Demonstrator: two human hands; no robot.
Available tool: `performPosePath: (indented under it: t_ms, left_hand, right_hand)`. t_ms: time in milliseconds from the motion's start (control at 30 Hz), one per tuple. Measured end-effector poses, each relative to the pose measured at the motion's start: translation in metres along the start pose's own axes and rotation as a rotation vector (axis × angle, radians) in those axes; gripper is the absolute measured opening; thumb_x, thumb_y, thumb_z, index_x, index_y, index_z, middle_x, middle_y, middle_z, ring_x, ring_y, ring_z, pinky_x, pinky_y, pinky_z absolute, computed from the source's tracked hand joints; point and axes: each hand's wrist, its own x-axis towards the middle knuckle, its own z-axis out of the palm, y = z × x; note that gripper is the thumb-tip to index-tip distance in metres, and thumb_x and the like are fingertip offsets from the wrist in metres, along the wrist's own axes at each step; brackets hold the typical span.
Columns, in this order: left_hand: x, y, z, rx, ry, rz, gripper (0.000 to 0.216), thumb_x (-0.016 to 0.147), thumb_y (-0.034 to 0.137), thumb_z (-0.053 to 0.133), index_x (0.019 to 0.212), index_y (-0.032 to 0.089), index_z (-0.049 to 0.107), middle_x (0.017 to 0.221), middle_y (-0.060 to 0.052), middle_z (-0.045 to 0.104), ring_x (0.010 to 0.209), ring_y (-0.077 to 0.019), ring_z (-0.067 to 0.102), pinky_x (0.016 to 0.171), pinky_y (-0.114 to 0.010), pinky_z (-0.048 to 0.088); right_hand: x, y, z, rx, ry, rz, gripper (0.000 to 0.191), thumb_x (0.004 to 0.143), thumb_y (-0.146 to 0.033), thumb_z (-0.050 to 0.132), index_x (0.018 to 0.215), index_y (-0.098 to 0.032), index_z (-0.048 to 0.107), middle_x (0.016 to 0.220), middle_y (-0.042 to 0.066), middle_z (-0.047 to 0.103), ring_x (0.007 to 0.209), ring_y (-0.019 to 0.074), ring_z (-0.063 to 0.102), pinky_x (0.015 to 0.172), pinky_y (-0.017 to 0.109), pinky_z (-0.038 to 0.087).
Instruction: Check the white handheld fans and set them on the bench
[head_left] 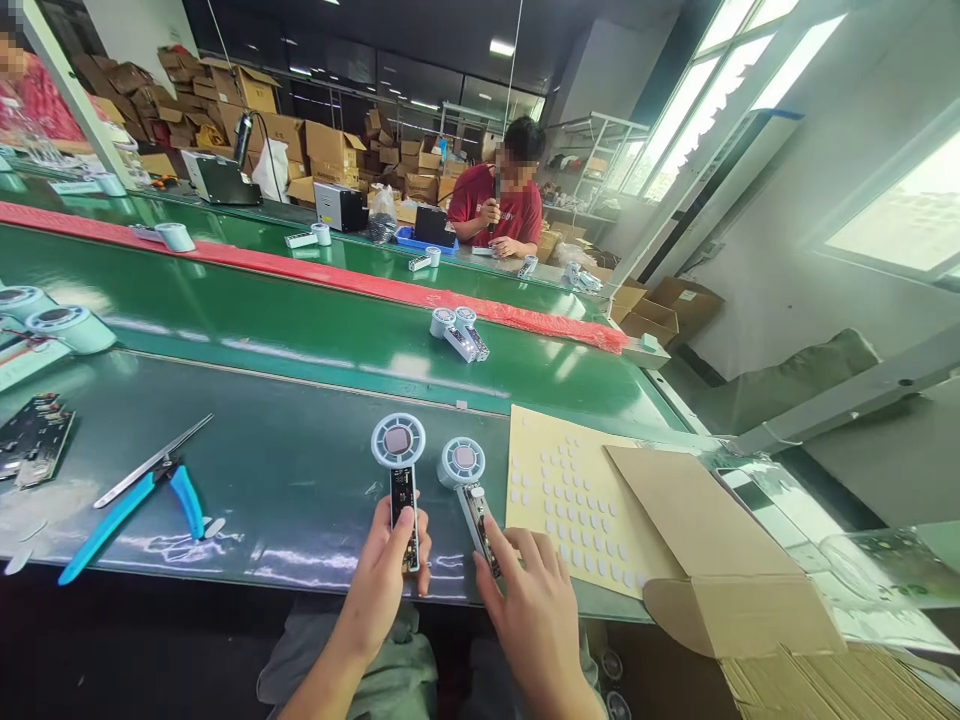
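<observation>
Partly legible far shirt lettering [519, 222]. Grasping fan [400, 452] with left fingers [403, 530]; touching second fan [463, 462] with right fingers [504, 548], palm-down, cannot confirm grip.

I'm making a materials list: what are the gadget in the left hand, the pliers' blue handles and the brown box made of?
The gadget: probably hard plastic, smooth and pale blue, with a dark circuit board showing.
The blue handles: likely plastic or rubber, bright and evenly coloured.
The brown box: looks like cardboard, dull, with ridges near the picture's bottom.
</observation>
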Motion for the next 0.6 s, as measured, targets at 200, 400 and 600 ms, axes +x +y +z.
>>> performPosePath:
  t_ms: [200,400,600]
  left_hand:
    - [0.000,0.005,-0.003,-0.030,-0.057,-0.039,0.030,0.086,0.050,0.044,0.101,0.024,0.041,0.073,0.004,0.045,0.054,-0.0073,0.044,0.048,-0.022,0.039]
    - [-0.002,0.006,-0.005,-0.048,-0.061,-0.055,0.035,0.085,0.050,0.045,0.109,0.025,0.040,0.073,0.004,0.043,0.054,-0.0075,0.043,0.048,-0.022,0.039]
    - [-0.001,0.005,-0.003,-0.053,-0.054,-0.028,0.034,0.084,0.050,0.047,0.105,0.024,0.042,0.074,0.003,0.041,0.056,-0.0085,0.039,0.044,-0.021,0.040]
  right_hand:
    - [-0.004,-0.002,0.010,0.142,0.016,0.109,0.042,0.095,-0.040,0.042,0.129,-0.018,0.039,0.094,0.007,0.058,0.085,0.0231,0.053,0.069,0.034,0.044]
    - [-0.008,-0.006,0.018,0.206,0.081,0.140,0.036,0.095,-0.036,0.044,0.127,-0.021,0.041,0.099,0.007,0.058,0.089,0.0226,0.054,0.074,0.035,0.046]
    - [-0.009,-0.009,0.021,0.157,0.141,0.158,0.043,0.093,-0.044,0.044,0.128,-0.018,0.039,0.101,0.010,0.058,0.089,0.0249,0.056,0.074,0.037,0.048]
